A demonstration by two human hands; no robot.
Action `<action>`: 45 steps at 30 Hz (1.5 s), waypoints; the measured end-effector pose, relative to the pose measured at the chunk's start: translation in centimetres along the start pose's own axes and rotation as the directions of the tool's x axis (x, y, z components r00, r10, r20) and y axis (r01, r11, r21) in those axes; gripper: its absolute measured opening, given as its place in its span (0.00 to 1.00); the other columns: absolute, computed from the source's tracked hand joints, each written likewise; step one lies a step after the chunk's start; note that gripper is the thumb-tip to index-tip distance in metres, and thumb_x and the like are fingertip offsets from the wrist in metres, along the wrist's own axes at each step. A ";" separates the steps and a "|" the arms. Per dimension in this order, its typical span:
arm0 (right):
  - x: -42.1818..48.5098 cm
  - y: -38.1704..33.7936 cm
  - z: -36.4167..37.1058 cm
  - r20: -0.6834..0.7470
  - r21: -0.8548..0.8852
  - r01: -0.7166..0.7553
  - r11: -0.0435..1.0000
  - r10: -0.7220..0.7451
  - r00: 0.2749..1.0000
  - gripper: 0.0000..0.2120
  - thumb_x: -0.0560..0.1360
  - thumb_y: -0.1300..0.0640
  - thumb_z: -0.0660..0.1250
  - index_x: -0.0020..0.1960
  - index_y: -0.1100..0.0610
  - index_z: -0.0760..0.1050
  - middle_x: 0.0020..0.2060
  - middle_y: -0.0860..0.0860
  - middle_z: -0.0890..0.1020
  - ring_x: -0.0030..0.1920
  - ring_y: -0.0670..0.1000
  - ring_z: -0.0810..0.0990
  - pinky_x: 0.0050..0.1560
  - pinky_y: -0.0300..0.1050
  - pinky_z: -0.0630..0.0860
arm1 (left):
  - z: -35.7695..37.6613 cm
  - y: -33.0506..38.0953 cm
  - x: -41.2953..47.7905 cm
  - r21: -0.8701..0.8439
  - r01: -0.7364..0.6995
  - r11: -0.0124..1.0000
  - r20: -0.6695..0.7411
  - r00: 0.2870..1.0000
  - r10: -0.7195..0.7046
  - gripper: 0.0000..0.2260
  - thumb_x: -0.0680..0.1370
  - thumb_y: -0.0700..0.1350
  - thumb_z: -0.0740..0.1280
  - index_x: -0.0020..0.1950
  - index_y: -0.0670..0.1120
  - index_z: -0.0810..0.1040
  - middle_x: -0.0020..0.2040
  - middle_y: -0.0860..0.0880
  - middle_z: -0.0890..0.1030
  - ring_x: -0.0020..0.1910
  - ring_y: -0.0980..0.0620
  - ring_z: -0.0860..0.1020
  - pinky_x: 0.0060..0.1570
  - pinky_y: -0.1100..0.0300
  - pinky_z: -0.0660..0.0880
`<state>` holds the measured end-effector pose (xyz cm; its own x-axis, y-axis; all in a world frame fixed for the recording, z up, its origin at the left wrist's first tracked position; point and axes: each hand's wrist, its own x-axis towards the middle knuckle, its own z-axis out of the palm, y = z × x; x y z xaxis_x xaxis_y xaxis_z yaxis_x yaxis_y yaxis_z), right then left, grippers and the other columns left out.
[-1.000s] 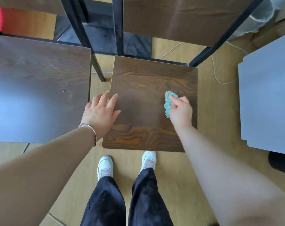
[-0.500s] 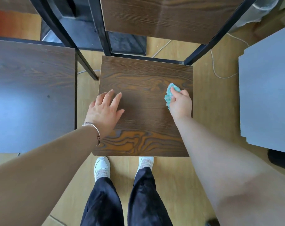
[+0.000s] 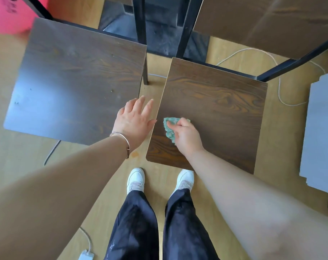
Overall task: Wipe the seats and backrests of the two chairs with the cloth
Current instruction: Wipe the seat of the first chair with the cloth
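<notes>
1. The right grip [image 3: 187, 136] is curled round the green cloth [image 3: 168, 129] and holds it down on the right chair seat [image 3: 225, 109], near the seat's left edge.
2. The left grip [image 3: 134, 121] is wide, fingers straight, over the gap beside the left chair seat [image 3: 75, 81].

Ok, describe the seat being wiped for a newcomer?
On the pale floor, two dark wooden seats stand together. Take the right seat, beside the grey board. Unlike the left seat, it has the teal cloth under the right hand.
</notes>
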<state>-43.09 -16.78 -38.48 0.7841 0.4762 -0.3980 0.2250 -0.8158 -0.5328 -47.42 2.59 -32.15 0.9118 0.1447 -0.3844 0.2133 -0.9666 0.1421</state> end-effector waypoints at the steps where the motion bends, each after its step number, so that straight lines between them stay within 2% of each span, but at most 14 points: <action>1: -0.8 -0.6 0.6 0.012 0.013 0.030 0.999 -0.030 0.999 0.13 0.79 0.58 0.68 0.63 0.53 0.78 0.48 0.50 0.74 0.51 0.55 0.75 0.50 0.47 0.76 | 0.2 -0.7 -0.7 -0.004 0.009 1.000 0.006 1.000 -0.009 0.27 0.82 0.58 0.52 0.78 0.51 0.52 0.78 0.46 0.56 0.74 0.42 0.57 0.68 0.45 0.63; 3: -2.0 -1.7 1.9 0.046 0.052 0.078 0.996 -0.080 0.996 0.10 0.78 0.60 0.67 0.59 0.54 0.79 0.45 0.49 0.73 0.49 0.56 0.74 0.48 0.51 0.76 | 0.8 -1.9 -2.1 -0.014 0.028 0.999 0.011 1.000 -0.028 0.27 0.82 0.58 0.53 0.78 0.50 0.53 0.78 0.45 0.57 0.74 0.42 0.57 0.67 0.45 0.64; 7: -4.0 -3.3 4.2 0.197 -0.056 0.167 0.984 -0.153 0.968 0.20 0.79 0.64 0.60 0.67 0.50 0.76 0.51 0.54 0.74 0.50 0.54 0.70 0.49 0.45 0.67 | 2.0 -3.2 -4.6 -0.036 0.052 0.998 0.031 0.998 -0.051 0.27 0.82 0.57 0.55 0.78 0.50 0.53 0.77 0.46 0.57 0.74 0.42 0.57 0.67 0.45 0.64; 9: -5.4 -3.7 5.1 0.194 0.000 0.177 0.984 -0.174 0.965 0.17 0.80 0.63 0.61 0.63 0.47 0.77 0.47 0.50 0.71 0.48 0.52 0.68 0.48 0.43 0.65 | 2.4 -3.5 -5.5 -0.039 0.057 0.998 0.036 0.998 -0.056 0.27 0.81 0.57 0.55 0.78 0.50 0.54 0.77 0.45 0.57 0.74 0.42 0.57 0.67 0.45 0.64; 12: -7.2 -3.8 6.5 0.146 0.048 0.210 0.977 -0.215 0.966 0.09 0.80 0.58 0.64 0.58 0.53 0.80 0.43 0.46 0.69 0.49 0.53 0.71 0.49 0.45 0.73 | 2.7 -3.6 -6.5 -0.041 0.053 0.998 0.034 0.998 -0.052 0.27 0.81 0.57 0.55 0.78 0.50 0.55 0.77 0.45 0.58 0.73 0.42 0.58 0.66 0.45 0.64; 16: -8.8 -3.9 6.3 0.189 0.088 0.232 0.969 -0.245 0.951 0.14 0.81 0.54 0.60 0.59 0.59 0.80 0.43 0.47 0.70 0.45 0.47 0.69 0.47 0.43 0.69 | 2.7 -2.9 -6.9 -0.035 0.044 0.998 0.034 0.999 -0.042 0.27 0.81 0.57 0.56 0.78 0.49 0.55 0.77 0.44 0.59 0.73 0.41 0.59 0.66 0.44 0.65; 18: -9.7 -2.9 5.1 0.133 0.190 0.147 0.971 -0.173 0.976 0.12 0.80 0.59 0.62 0.59 0.61 0.80 0.43 0.47 0.71 0.43 0.45 0.71 0.47 0.40 0.70 | 2.4 -2.2 -6.8 -0.019 0.032 0.999 0.036 0.999 -0.032 0.27 0.81 0.57 0.55 0.78 0.49 0.55 0.77 0.44 0.58 0.73 0.41 0.59 0.67 0.44 0.65; 20: -10.0 -1.1 2.8 0.056 0.228 0.039 0.973 -0.053 0.997 0.15 0.79 0.66 0.63 0.64 0.59 0.80 0.46 0.50 0.73 0.47 0.46 0.73 0.49 0.35 0.69 | 2.2 -1.2 -6.5 0.001 0.019 1.000 0.047 0.999 -0.019 0.27 0.82 0.58 0.53 0.78 0.50 0.53 0.78 0.45 0.57 0.74 0.42 0.57 0.68 0.44 0.64; 22: -9.3 1.6 -0.5 -0.034 0.256 -0.076 0.964 0.088 0.996 0.17 0.79 0.67 0.63 0.65 0.56 0.79 0.49 0.52 0.75 0.50 0.49 0.75 0.52 0.31 0.67 | 2.0 0.4 -5.8 0.011 0.003 1.000 0.054 0.999 -0.003 0.27 0.82 0.58 0.52 0.79 0.51 0.52 0.78 0.46 0.56 0.75 0.42 0.56 0.68 0.45 0.63; 30: -3.5 13.8 -12.8 -0.256 0.294 -0.382 0.876 0.457 0.852 0.17 0.81 0.61 0.61 0.69 0.53 0.76 0.56 0.54 0.73 0.52 0.50 0.75 0.50 0.28 0.63 | 1.6 9.6 -1.2 0.011 -0.108 0.994 0.030 0.994 0.107 0.27 0.81 0.58 0.56 0.78 0.51 0.56 0.77 0.46 0.59 0.74 0.42 0.59 0.67 0.45 0.66; 33: -1.9 16.3 -14.9 -0.228 0.316 -0.427 0.847 0.505 0.833 0.17 0.81 0.55 0.64 0.69 0.55 0.75 0.58 0.53 0.70 0.51 0.49 0.75 0.45 0.24 0.62 | 1.7 12.5 0.6 0.031 -0.132 0.991 0.028 0.991 0.131 0.28 0.80 0.58 0.56 0.78 0.51 0.56 0.77 0.46 0.59 0.74 0.43 0.59 0.67 0.46 0.65; 37: -0.6 18.0 -15.1 -0.237 0.346 -0.440 0.829 0.531 0.814 0.17 0.77 0.48 0.69 0.60 0.58 0.81 0.53 0.49 0.72 0.38 0.40 0.73 0.34 0.19 0.64 | 1.5 14.6 2.3 0.047 -0.149 0.988 0.040 0.988 0.148 0.28 0.81 0.59 0.55 0.78 0.52 0.55 0.78 0.47 0.58 0.74 0.43 0.58 0.67 0.46 0.64; 42: -0.5 18.2 -14.5 -0.283 0.289 -0.420 0.860 0.496 0.821 0.09 0.75 0.53 0.72 0.53 0.56 0.83 0.50 0.51 0.77 0.46 0.50 0.78 0.40 0.33 0.67 | 1.3 14.8 2.9 0.064 -0.151 0.986 0.052 0.988 0.148 0.27 0.81 0.59 0.54 0.79 0.51 0.54 0.78 0.46 0.57 0.74 0.43 0.58 0.68 0.46 0.64; 45: -1.1 17.5 -13.0 -0.264 0.268 -0.417 0.868 0.483 0.835 0.06 0.74 0.55 0.73 0.47 0.57 0.80 0.47 0.51 0.78 0.45 0.52 0.78 0.40 0.40 0.68 | 1.2 14.0 2.7 0.068 -0.139 0.988 0.067 0.989 0.134 0.28 0.81 0.59 0.54 0.79 0.51 0.53 0.78 0.46 0.57 0.74 0.43 0.57 0.68 0.46 0.63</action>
<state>-32.46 -35.84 -37.66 0.9159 -0.0827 -0.3927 -0.2868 -0.8192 -0.4966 -42.40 -10.81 -32.31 0.9067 -0.0006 -0.4219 0.0604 -0.9895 0.1313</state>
